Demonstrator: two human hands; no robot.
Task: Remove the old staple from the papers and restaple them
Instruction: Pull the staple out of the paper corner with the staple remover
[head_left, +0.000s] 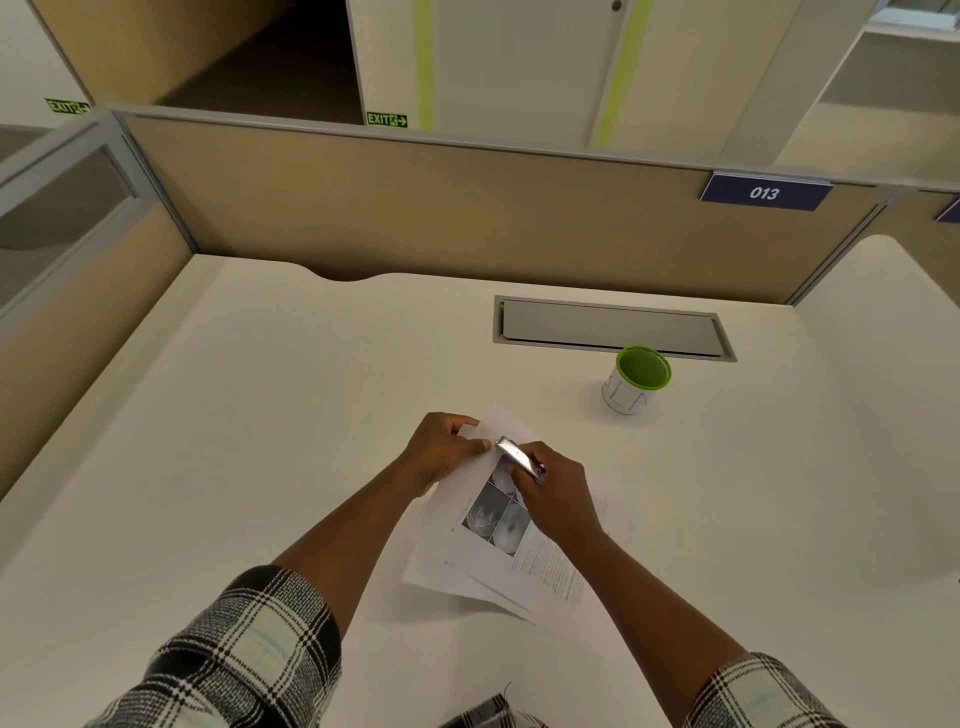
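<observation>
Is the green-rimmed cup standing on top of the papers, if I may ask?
No, the cup stands on the bare desk, apart from the papers.

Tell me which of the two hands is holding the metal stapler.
The right hand grips the silver stapler at the papers' upper corner. The left hand holds no tool, only pinching the paper there.

I saw my left hand (441, 451) pinching the papers' (498, 545) top corner while my right hand (553, 496) gripped a silver stapler (515, 457) over the table (260, 415).
</observation>
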